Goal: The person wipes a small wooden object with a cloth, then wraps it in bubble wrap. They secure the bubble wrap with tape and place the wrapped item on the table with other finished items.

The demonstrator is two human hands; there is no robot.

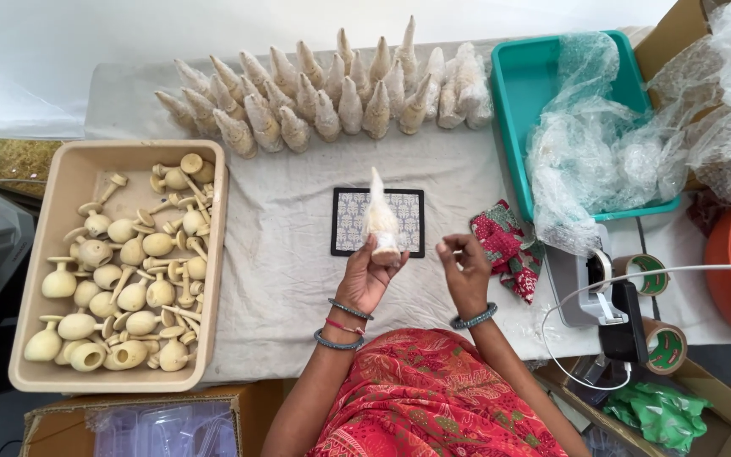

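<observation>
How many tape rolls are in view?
2. One tape roll sits on the dispenser at the table's right edge; the other roll lies just below it. More may be hidden.

The surface (pixel 289 279) is covered with a pale, creased cloth (pixel 281 237). At its left end sits a beige tray (pixel 213 254) heaped with cream wooden pieces (pixel 129 279), bulbs with stems and flat caps. Along the far edge lies a row of wrapped cones (pixel 332 101), tips pointing away. Near the middle is a small patterned mat (pixel 344 222) with a dark border. Right of it lies a bunched red cloth (pixel 509 245). At the far right a teal tub (pixel 518 85) holds crumpled clear wrap (pixel 602 152). Near the right edge stand a tape dispenser (pixel 615 317) and two rolls of tape (pixel 649 275), one nearer (pixel 666 347), with a white cable (pixel 678 272) curving past them
</observation>
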